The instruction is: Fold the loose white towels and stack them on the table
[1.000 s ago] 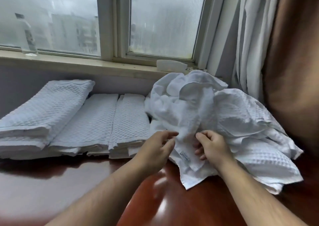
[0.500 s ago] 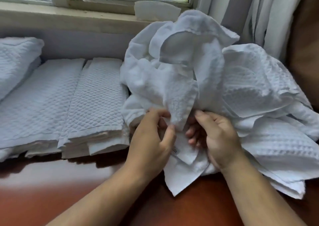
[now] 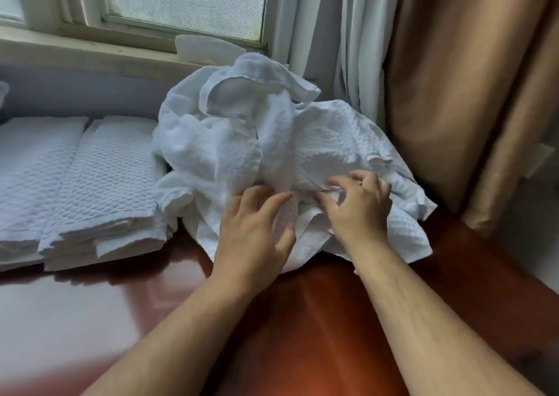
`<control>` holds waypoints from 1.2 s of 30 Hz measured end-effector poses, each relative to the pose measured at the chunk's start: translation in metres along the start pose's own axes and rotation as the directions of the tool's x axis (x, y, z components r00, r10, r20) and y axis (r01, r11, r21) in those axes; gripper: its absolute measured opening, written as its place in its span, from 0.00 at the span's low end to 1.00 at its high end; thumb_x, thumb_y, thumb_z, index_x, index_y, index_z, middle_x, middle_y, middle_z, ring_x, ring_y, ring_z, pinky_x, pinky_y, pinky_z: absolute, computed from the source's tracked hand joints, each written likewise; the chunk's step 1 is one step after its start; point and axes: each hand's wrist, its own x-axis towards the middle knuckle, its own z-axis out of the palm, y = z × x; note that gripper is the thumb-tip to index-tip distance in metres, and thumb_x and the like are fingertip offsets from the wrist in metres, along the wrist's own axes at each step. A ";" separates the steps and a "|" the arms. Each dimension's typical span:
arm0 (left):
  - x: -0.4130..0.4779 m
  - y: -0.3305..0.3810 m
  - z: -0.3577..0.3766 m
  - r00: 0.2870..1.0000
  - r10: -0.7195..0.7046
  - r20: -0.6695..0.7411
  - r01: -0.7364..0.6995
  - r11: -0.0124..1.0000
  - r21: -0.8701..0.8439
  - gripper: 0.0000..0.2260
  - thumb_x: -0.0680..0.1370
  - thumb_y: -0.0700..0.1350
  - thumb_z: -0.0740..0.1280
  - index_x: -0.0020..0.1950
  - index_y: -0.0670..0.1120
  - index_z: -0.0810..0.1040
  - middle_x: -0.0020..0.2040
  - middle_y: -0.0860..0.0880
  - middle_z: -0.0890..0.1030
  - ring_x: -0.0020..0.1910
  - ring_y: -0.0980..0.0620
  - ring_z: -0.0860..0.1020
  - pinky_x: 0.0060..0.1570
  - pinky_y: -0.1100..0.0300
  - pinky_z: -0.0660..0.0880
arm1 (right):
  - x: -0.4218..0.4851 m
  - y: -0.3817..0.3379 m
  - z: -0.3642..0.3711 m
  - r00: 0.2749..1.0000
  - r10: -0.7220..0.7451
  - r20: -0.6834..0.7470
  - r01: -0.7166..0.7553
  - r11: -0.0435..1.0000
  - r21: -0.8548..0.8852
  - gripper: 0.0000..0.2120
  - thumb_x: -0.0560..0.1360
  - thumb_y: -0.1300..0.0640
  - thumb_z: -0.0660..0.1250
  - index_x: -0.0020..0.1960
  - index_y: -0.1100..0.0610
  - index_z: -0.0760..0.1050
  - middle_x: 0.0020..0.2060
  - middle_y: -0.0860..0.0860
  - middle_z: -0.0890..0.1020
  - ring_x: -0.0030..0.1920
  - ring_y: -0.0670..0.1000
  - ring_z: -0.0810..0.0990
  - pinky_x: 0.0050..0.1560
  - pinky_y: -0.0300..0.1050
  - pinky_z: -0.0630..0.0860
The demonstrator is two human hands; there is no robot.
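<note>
Where both hands meet it, I see the pile as a crumpled white waffle-weave heap on the table, with loose hems trailing toward me. My left hand lies on it with fingers straight. My right hand pinches a fold (slightly blurred). Folded stacks sit just left of the left hand, the curtain crowds in beyond the right, and glossy wood stretches beneath both forearms.

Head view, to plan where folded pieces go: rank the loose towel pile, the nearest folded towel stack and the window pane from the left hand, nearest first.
1. loose towel pile: straight ahead, the left hand rests on it.
2. folded towel stack: beside the pile, to the hand's left.
3. window pane: far back, behind and above the pile.
</note>
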 end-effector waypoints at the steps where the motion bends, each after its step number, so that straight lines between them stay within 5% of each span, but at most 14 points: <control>1: 0.000 -0.001 0.003 1.000 -0.010 0.014 0.010 1.000 0.002 0.24 0.76 0.54 0.68 0.72 0.57 0.74 0.67 0.52 0.72 0.65 0.48 0.67 0.69 0.50 0.67 | -0.001 -0.001 0.003 0.998 -0.051 -0.025 0.050 0.998 -0.031 0.10 0.72 0.48 0.77 0.52 0.49 0.85 0.57 0.52 0.79 0.63 0.58 0.71 0.59 0.55 0.69; 4: 0.004 -0.005 0.007 1.000 -0.004 0.006 0.004 0.999 0.033 0.29 0.76 0.59 0.61 0.77 0.58 0.67 0.70 0.52 0.69 0.68 0.49 0.65 0.71 0.54 0.63 | -0.014 -0.004 0.014 0.964 -0.173 -0.202 0.177 0.984 0.005 0.04 0.73 0.55 0.76 0.45 0.56 0.84 0.48 0.52 0.83 0.54 0.58 0.78 0.53 0.57 0.73; 8: 0.001 -0.006 0.003 1.000 0.013 -0.009 -0.013 1.000 0.004 0.31 0.78 0.60 0.56 0.81 0.53 0.60 0.75 0.48 0.65 0.73 0.48 0.63 0.72 0.57 0.57 | -0.024 -0.011 0.011 0.919 -0.220 -0.326 0.311 0.914 0.259 0.06 0.79 0.56 0.67 0.46 0.57 0.80 0.45 0.47 0.83 0.51 0.50 0.80 0.58 0.53 0.73; 14: -0.001 -0.003 0.000 0.996 -0.009 -0.093 0.000 0.996 -0.090 0.31 0.79 0.60 0.52 0.82 0.59 0.48 0.82 0.49 0.56 0.79 0.60 0.50 0.74 0.57 0.55 | -0.020 -0.016 -0.003 0.995 -0.006 -0.098 0.075 0.682 0.727 0.08 0.83 0.52 0.60 0.44 0.50 0.72 0.33 0.41 0.75 0.34 0.41 0.73 0.37 0.33 0.71; 16: 0.000 -0.008 -0.002 0.993 -0.033 -0.114 0.024 0.997 -0.079 0.31 0.79 0.61 0.51 0.82 0.62 0.44 0.83 0.48 0.51 0.79 0.62 0.43 0.76 0.58 0.50 | -0.013 -0.008 -0.006 0.996 0.085 -0.009 -0.039 0.545 0.838 0.12 0.82 0.49 0.59 0.41 0.51 0.71 0.34 0.42 0.73 0.37 0.43 0.72 0.43 0.36 0.72; 18: 0.004 -0.012 -0.006 0.991 -0.066 -0.117 0.057 0.995 -0.078 0.32 0.79 0.62 0.50 0.81 0.64 0.43 0.83 0.47 0.50 0.81 0.57 0.45 0.78 0.54 0.50 | -0.010 0.002 -0.007 0.984 0.116 0.139 -0.172 0.365 0.915 0.16 0.81 0.46 0.62 0.42 0.57 0.73 0.41 0.54 0.74 0.45 0.54 0.73 0.52 0.50 0.73; 22: 0.004 -0.011 -0.007 0.991 -0.076 -0.107 0.069 0.995 -0.068 0.32 0.78 0.64 0.52 0.80 0.67 0.42 0.83 0.47 0.49 0.82 0.51 0.48 0.78 0.48 0.53 | -0.008 0.012 -0.009 0.913 0.082 0.399 -0.404 0.072 0.912 0.19 0.75 0.48 0.71 0.54 0.63 0.75 0.50 0.69 0.78 0.56 0.66 0.80 0.61 0.66 0.76; 26: 0.001 -0.007 -0.006 0.986 -0.068 -0.149 0.070 0.998 0.006 0.30 0.78 0.61 0.57 0.80 0.64 0.53 0.80 0.46 0.53 0.79 0.43 0.55 0.75 0.58 0.49 | -0.009 0.011 -0.010 0.892 0.090 0.442 -0.448 0.067 0.891 0.28 0.75 0.48 0.71 0.61 0.71 0.72 0.58 0.70 0.81 0.61 0.67 0.81 0.61 0.63 0.79; 28: 0.001 -0.004 -0.009 0.961 0.093 -0.260 -0.074 0.994 0.084 0.28 0.76 0.52 0.64 0.76 0.57 0.64 0.74 0.44 0.63 0.70 0.38 0.67 0.73 0.57 0.57 | -0.013 0.008 -0.009 0.906 0.075 0.416 -0.423 0.139 0.895 0.21 0.74 0.47 0.72 0.55 0.65 0.76 0.52 0.65 0.82 0.57 0.65 0.81 0.63 0.66 0.76; 31: 0.000 -0.001 -0.009 0.869 0.348 -0.351 -0.326 0.937 0.122 0.26 0.72 0.37 0.69 0.69 0.51 0.71 0.62 0.46 0.69 0.55 0.48 0.73 0.64 0.65 0.64 | -0.017 0.003 -0.013 0.927 0.033 0.373 -0.374 0.132 0.918 0.12 0.72 0.46 0.72 0.44 0.56 0.81 0.43 0.58 0.82 0.49 0.59 0.83 0.55 0.60 0.79; 33: -0.001 0.000 -0.008 0.894 0.337 -0.295 -0.342 0.939 0.036 0.28 0.73 0.39 0.70 0.71 0.50 0.69 0.62 0.47 0.69 0.54 0.54 0.72 0.58 0.65 0.72 | -0.016 0.004 -0.018 0.929 -0.017 0.370 -0.369 0.022 0.929 0.11 0.72 0.48 0.71 0.39 0.56 0.82 0.36 0.54 0.82 0.43 0.54 0.84 0.49 0.52 0.80; 36: -0.001 -0.003 -0.008 0.960 0.197 -0.198 -0.204 0.979 -0.012 0.35 0.74 0.52 0.69 0.79 0.52 0.60 0.69 0.46 0.69 0.65 0.49 0.72 0.67 0.61 0.68 | -0.014 0.006 -0.024 0.904 -0.076 0.420 -0.425 -0.072 0.902 0.15 0.65 0.43 0.78 0.34 0.55 0.82 0.33 0.52 0.80 0.40 0.52 0.81 0.49 0.50 0.76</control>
